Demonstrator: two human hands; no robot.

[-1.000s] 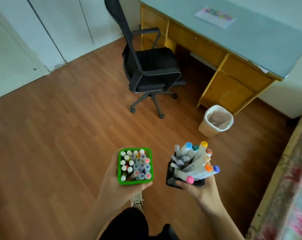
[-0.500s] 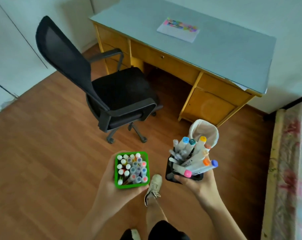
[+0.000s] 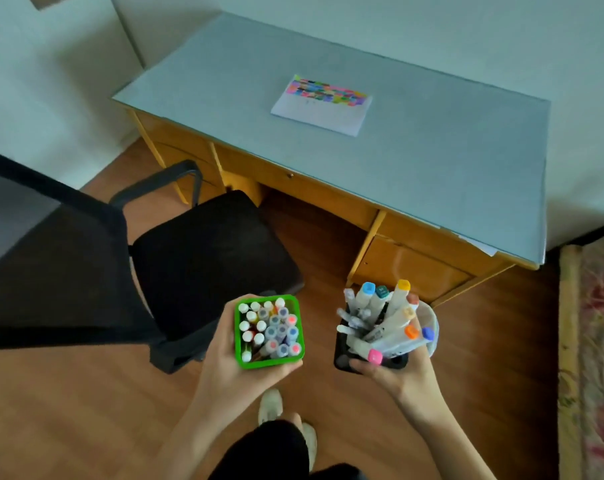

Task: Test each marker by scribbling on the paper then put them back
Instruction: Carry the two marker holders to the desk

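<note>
Head view, the only one: over the last second the wooden desk with the grey-blue mat (image 3: 414, 161) has swung from the upper right corner of the picture to the middle and grown much larger, while the black mesh office chair (image 3: 189, 258) has slid from the centre to the left and now stands near the person's knees; the small white waste bin, plain on the floor a second ago, is now all but hidden behind the right-hand holder; I judge the person is walking up to the desk, so the carrying stage is nearly over and no marker has yet been tested in this bout.

The left hand (image 3: 231, 368) is wrapped round the square green plastic holder (image 3: 242, 356), thumb on its near edge, fingers on the far left side; it stands upright, packed with thin markers with white and pastel caps (image 3: 271, 329); the right hand (image 3: 397, 372) clasps the black holder (image 3: 342, 355) from below and the right, and thicker white-barrelled markers with coloured end caps (image 3: 385, 323) splay out of it, leaning every way.

The white sheet of paper (image 3: 323, 105) lies on the mat towards the back of the desk, well apart from both hands, its far half already covered with bands of coloured scribble.

Writing: dark print runs along some of the thick barrels, but it is too small and blurred to read; no brand can be made out.
</note>
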